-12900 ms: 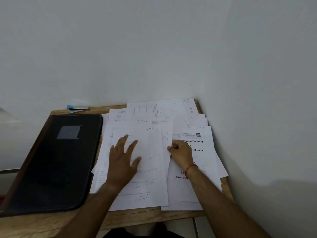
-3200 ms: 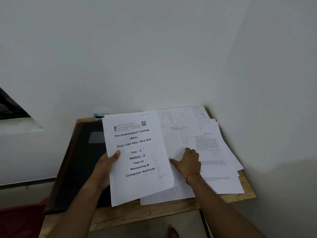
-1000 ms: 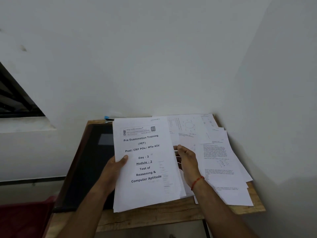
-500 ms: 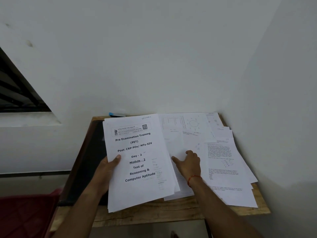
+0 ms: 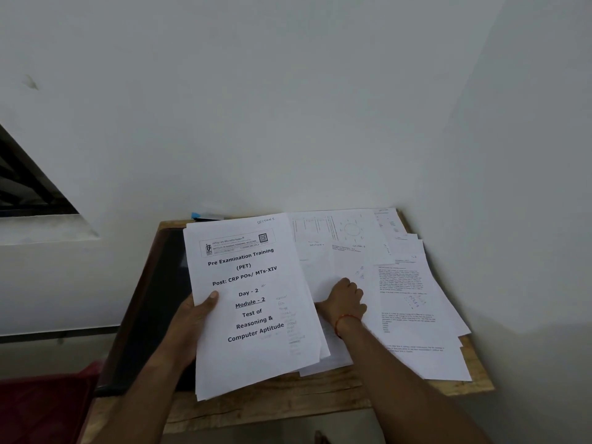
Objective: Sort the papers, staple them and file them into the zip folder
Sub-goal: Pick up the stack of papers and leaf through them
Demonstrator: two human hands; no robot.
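left hand (image 5: 195, 315) holds a stack of papers (image 5: 256, 302) up off the bench (image 5: 272, 402), tilted a bit, top edge leaning left. thumb on the front page near its left edge, the other fingers under the stack & out of sight, so the hand is clamped on the stack. front page is a printed cover: "pre examination training (pet)", "day - 2", "module - 2", "test of reasoning & computer aptitude", w/ "section 1" handwritten at the top. the stack's lower right corner overlaps the sheets lying below it.

right hand (image 5: 344, 299) sits on the loose papers (image 5: 416, 315) just right of the held stack, knuckles up, fingers (image 5: 352, 288) bent w/ tips down on a sheet. thumb side is hidden behind the stack, so can't tell if it pinches a sheet or only presses. red thread (image 5: 344, 322) round that wrist.

loose papers are fanned over the right half of the bench, overlapping, reaching the far edge & the right wall. black zip folder (image 5: 150, 315) lies flat on the left half of the bench, partly hidden by the stack & left forearm. small blue item (image 5: 196, 215) at the far edge behind the folder, mostly hidden. a red surface (image 5: 41, 408) shows low left, beside the bench.
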